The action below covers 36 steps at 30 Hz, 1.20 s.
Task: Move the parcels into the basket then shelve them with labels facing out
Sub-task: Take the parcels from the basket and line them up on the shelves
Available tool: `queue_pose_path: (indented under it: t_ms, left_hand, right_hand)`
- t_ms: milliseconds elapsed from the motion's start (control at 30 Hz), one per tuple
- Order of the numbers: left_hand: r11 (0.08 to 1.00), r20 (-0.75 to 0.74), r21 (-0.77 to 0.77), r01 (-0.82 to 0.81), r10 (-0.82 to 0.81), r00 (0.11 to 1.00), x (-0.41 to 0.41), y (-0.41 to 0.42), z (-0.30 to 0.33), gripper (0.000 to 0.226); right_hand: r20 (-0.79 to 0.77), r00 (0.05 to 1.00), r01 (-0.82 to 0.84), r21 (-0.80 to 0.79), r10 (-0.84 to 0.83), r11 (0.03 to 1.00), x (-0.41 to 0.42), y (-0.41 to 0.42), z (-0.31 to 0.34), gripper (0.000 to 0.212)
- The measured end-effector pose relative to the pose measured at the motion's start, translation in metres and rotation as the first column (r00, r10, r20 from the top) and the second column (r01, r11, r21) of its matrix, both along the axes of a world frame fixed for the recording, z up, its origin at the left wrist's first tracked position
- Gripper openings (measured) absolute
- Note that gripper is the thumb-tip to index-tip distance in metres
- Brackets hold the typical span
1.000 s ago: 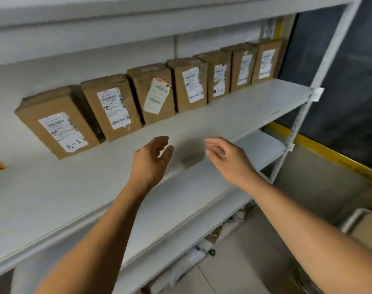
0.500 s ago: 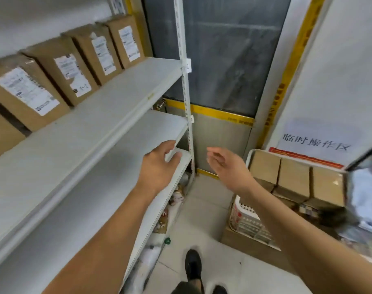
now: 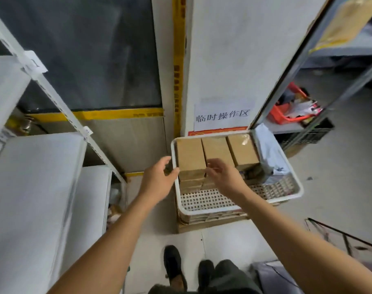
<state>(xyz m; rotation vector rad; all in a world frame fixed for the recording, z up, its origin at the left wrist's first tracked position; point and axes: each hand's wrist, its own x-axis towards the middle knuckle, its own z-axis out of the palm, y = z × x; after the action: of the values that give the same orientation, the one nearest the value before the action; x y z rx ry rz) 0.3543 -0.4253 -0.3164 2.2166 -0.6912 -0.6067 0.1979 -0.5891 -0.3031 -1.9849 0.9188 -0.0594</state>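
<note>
I am reaching both hands over the white perforated plastic basket, where three brown cardboard parcels are standing along its far edge. My left hand is hovering loosely curled and grasping nothing at the left rim, and my right hand is relaxed, fingertips just beside the parcels.

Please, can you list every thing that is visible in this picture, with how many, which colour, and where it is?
basket: one, white, perforated, centre, on flat cardboard on the floor
parcels: three on top, brown, side by side at the basket's far end; more beneath, number unclear
plastic mailer: one, grey-white, right end of the basket
shelves: white boards, left side
paper sign: one, white with dark characters, on the wall behind the basket
crate: one, red, on a shelf at right
shoes: two, black, bottom centre
left hand: one, at the basket's left rim
right hand: one, over the parcels
</note>
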Motion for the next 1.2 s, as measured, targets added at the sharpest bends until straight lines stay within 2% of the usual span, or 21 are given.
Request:
queue_pose_path:
  t_ms: [233,500,633,800,867,933,967,1000,1033,1067,1100,1167,1200]
  left_hand:
    - [0.991,-0.1,0.099,0.092,-0.082,0.992,0.016,-0.07,-0.053,0.06]
    - [0.974,-0.086,0.215,0.066,-0.049,0.995,0.054,-0.122,-0.091,0.065]
    - [0.95,-0.037,0.294,0.1,-0.093,0.995,0.085,-0.144,-0.116,0.066]
    - [0.906,-0.008,0.359,0.226,-0.239,0.971,0.132,-0.174,-0.154,0.071]
    - [0.873,-0.011,0.381,0.303,-0.323,0.946,0.149,-0.19,-0.17,0.074]
    - [0.83,0.003,0.404,0.384,-0.421,0.907,0.164,-0.206,-0.183,0.075]
    - [0.809,0.004,0.407,0.423,-0.465,0.885,0.17,-0.213,-0.189,0.076]
    - [0.79,-0.003,0.406,0.46,-0.503,0.865,0.176,-0.219,-0.195,0.078]
    - [0.768,-0.009,0.41,0.492,-0.535,0.844,0.181,-0.223,-0.2,0.079]
    - [0.747,-0.016,0.42,0.516,-0.562,0.827,0.185,-0.226,-0.206,0.08]
    - [0.724,-0.025,0.434,0.536,-0.585,0.811,0.187,-0.227,-0.211,0.081]
    - [0.686,-0.032,0.453,0.57,-0.626,0.779,0.188,-0.228,-0.219,0.081]
    - [0.679,-0.017,0.453,0.578,-0.642,0.767,0.188,-0.227,-0.221,0.08]
  right_hand:
    - [-0.082,0.993,0.092,0.098,-0.084,0.991,0.001,-0.046,-0.036,0.047]
    - [-0.101,0.995,0.033,0.244,-0.009,0.969,0.048,-0.081,-0.094,0.056]
    - [-0.106,0.99,0.128,0.375,-0.095,0.918,0.074,-0.084,-0.125,0.055]
    - [-0.189,0.956,0.291,0.503,-0.225,0.814,0.092,-0.071,-0.168,0.054]
    - [-0.264,0.907,0.421,0.557,-0.328,0.716,0.097,-0.064,-0.184,0.052]
    - [-0.287,0.851,0.508,0.659,-0.44,0.554,0.103,-0.055,-0.196,0.034]
    - [-0.303,0.802,0.553,0.702,-0.515,0.448,0.106,-0.052,-0.203,0.027]
    - [-0.34,0.731,0.589,0.752,-0.592,0.295,0.109,-0.05,-0.208,0.03]
    - [-0.381,0.649,0.587,0.802,-0.658,0.114,0.112,-0.05,-0.214,0.045]
    - [-0.394,0.603,0.583,0.811,-0.693,0.046,0.117,-0.05,-0.214,0.057]
    - [-0.398,0.556,0.558,0.829,-0.73,-0.028,0.123,-0.05,-0.211,0.057]
    - [-0.382,0.518,0.524,0.849,-0.765,-0.07,0.132,-0.049,-0.205,0.036]
    - [-0.38,0.51,0.508,0.857,-0.771,-0.087,0.135,-0.049,-0.204,0.035]
